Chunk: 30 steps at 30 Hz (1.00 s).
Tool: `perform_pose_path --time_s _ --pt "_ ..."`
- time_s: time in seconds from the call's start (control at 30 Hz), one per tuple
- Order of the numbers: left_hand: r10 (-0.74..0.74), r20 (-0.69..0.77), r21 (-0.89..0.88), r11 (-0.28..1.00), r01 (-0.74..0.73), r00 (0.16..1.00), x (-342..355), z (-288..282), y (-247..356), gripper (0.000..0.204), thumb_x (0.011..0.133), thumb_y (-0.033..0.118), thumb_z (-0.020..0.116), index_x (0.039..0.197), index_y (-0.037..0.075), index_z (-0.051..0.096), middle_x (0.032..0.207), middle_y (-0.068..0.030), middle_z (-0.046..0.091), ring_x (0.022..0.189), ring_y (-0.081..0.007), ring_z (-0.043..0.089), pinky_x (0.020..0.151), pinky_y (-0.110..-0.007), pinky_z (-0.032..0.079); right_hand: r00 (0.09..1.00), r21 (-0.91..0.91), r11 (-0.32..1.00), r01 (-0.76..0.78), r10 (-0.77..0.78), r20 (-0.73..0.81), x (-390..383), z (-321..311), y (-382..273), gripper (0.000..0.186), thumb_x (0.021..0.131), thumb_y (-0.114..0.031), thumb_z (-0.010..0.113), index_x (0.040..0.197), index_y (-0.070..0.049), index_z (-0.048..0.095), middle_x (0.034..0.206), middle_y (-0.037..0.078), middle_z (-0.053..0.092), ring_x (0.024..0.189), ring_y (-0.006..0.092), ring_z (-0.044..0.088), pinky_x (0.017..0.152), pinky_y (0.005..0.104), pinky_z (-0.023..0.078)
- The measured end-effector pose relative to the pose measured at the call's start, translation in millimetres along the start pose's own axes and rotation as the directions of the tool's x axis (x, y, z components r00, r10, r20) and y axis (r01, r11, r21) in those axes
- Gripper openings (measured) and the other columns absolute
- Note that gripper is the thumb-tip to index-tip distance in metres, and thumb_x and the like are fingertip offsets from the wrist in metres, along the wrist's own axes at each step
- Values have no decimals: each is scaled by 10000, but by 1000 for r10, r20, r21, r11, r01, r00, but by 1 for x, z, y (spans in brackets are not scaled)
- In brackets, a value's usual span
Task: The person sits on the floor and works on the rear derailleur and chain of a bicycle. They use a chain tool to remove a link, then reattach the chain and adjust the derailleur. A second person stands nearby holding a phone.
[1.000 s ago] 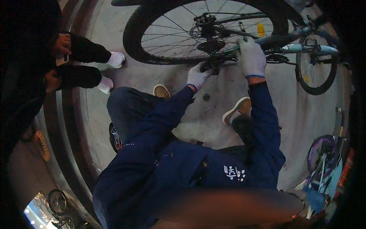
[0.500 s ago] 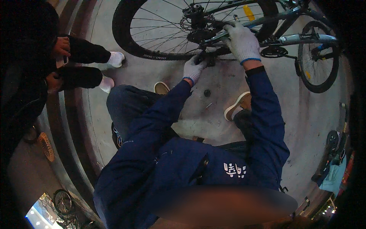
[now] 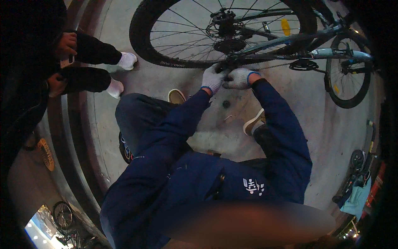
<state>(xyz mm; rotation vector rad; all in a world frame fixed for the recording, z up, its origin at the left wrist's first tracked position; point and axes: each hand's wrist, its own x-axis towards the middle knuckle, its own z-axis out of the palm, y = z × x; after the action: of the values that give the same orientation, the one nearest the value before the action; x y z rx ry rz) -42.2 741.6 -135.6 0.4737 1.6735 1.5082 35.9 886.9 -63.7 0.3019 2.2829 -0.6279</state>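
A bicycle's rear wheel stands in front of me, with cogs and a brake disc at its hub. My left hand, in a white knit glove, is closed at the dark derailleur below the hub. Close against it is my right hand, also gloved, its fingers bent and pressed together at the same place. What those fingers hold is hidden. From there the chain runs right towards the pedal crank.
The front wheel is at the right. A small round dark part and a thin piece lie on the floor between my shoes. Another person's hand holds a phone at the left, near steps. A folded scooter lies far right.
My right hand has come down from the frame tube to the derailleur beside my left hand. The left hand has stayed by the derailleur. The view has shifted slightly.
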Motion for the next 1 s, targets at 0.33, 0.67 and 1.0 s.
perform_pose_path --time_s 0.33,0.67,1.0 --pt "97 -12 -47 994 -97 995 1 7 -6 493 922 118 749 1381 -19 628 1285 -134 717 1165 -202 666 1030 -333 508 978 18 986 163 -164 125 -5 22 17 622 790 -614 744 1120 -87 778 1090 145 775 962 341 719 860 451 560" --pt "-42 52 -189 981 51 998 -8 10 4 504 938 109 739 1405 -24 605 1284 -131 714 1153 -202 675 1007 -326 525 979 -45 984 173 -177 -105 -11 27 9 624 785 -603 728 1119 -78 781 1164 192 742 1077 398 688 934 466 544" --pt "81 13 2 997 -81 997 8 0 -19 480 966 134 714 1402 -31 601 1299 -118 703 1136 -179 666 983 -320 533 904 365 920 146 25 -426 -39 26 8 445 921 -421 679 1218 -94 735 1175 211 727 1112 407 678 950 452 540"
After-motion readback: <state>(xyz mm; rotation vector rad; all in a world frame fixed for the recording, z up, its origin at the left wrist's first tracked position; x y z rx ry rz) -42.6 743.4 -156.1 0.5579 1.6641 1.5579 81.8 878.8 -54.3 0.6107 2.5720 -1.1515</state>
